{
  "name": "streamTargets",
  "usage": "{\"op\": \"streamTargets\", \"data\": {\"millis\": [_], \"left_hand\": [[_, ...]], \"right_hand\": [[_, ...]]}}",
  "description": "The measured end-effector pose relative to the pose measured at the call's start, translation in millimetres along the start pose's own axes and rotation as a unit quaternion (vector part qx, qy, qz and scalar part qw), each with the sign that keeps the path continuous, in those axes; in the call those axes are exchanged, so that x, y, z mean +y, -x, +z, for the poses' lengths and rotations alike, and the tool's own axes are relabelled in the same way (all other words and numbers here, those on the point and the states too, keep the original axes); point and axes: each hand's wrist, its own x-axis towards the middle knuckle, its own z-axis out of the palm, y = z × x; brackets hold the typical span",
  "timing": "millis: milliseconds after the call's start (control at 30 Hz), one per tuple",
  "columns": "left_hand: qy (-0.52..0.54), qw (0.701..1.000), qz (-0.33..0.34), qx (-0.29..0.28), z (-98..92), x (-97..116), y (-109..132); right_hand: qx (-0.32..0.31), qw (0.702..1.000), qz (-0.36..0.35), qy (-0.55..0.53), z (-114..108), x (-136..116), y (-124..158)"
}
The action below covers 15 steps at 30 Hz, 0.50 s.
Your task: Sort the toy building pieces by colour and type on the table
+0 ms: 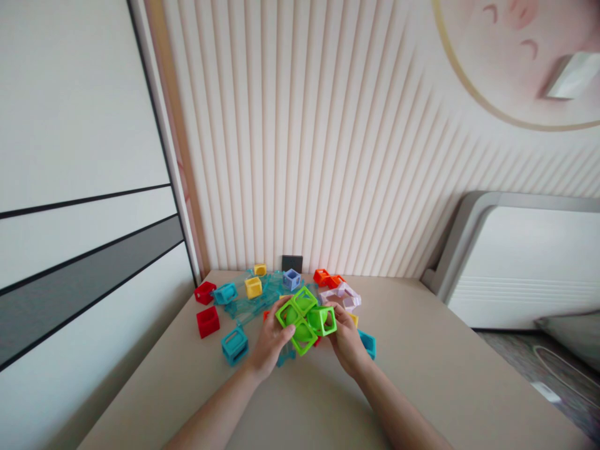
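Note:
Between my hands, above the table, is a cluster of bright green open-frame toy blocks. My left hand grips its left side, thumb over the front. On the other side my right hand has its fingers closed around a green block that sticks out to the right, touching the cluster; whether it is fully joined I cannot tell. Part of my right fingers is hidden behind the green pieces. Just left of my left hand lies a teal block. Another teal block shows past my right wrist.
Red blocks, yellow blocks, a blue-violet block, orange blocks, clear teal track pieces and a pale lilac piece lie on the beige table. A ribbed wall rises behind, with a bed headboard at right.

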Motion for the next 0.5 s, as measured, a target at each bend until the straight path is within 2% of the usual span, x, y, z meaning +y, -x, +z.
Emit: {"op": "streamTargets", "data": {"millis": [133, 267, 400, 500], "left_hand": [[0.028, 0.999, -0.008, 0.013, 0.0, 0.1, -1.8], [0.028, 0.998, -0.009, 0.049, 3.6, 2.8, -4.3], [0.008, 0.998, -0.008, 0.062, 7.7, 4.9, -5.1], [0.009, 0.996, -0.011, 0.090, 10.2, 6.9, -4.7]], "right_hand": [[-0.001, 0.999, -0.001, 0.046, -1.7, -0.3, -1.6], [0.000, 0.999, 0.001, 0.034, -0.6, -0.1, -0.1], [-0.026, 0.997, -0.015, 0.078, 5.2, -2.0, 7.1], [-0.020, 0.995, -0.020, 0.099, 10.7, -4.8, 11.9]]}}
